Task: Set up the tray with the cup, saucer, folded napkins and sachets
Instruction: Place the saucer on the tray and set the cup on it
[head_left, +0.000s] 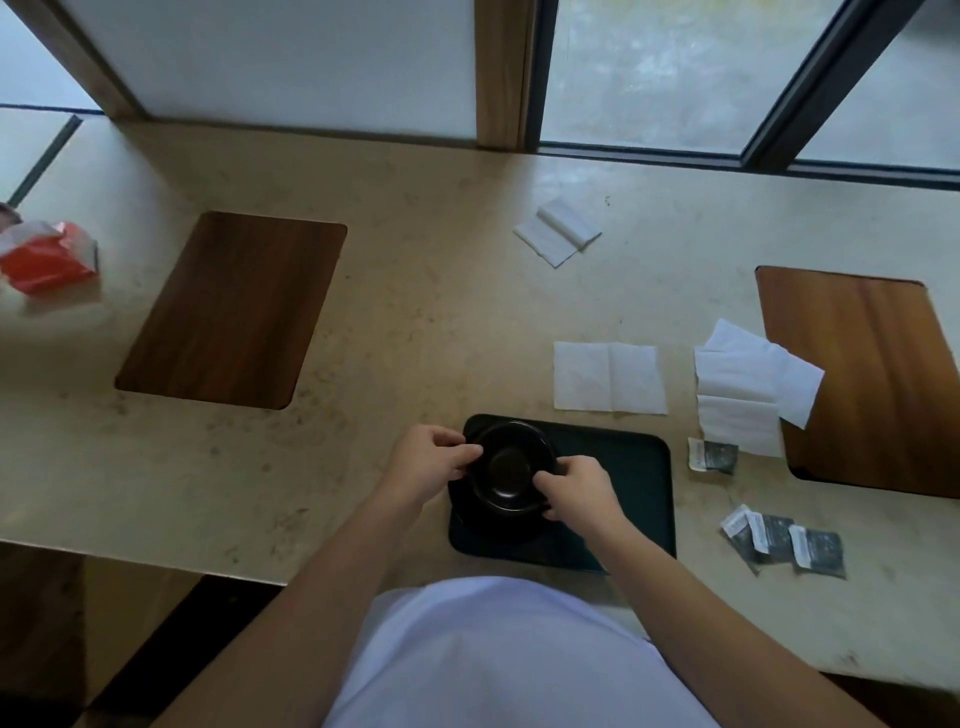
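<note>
— What's on the tray (634, 467)?
— One black cup (511, 467) on one saucer (467, 512), at its left end. The left hand (428, 462) and right hand (582, 491) each pinch the cup's rim.
— Napkins (609, 378)?
— Three lots lie off the tray on the counter (415, 291), toward its far and right edges.
— Sachets (784, 540)?
— Four, right of the tray: one alone, three bunched near the front edge

I see dim daylight from the far windows (649, 73), soft shadows, a slightly blurred picture, and edges bowed by the lens.
</note>
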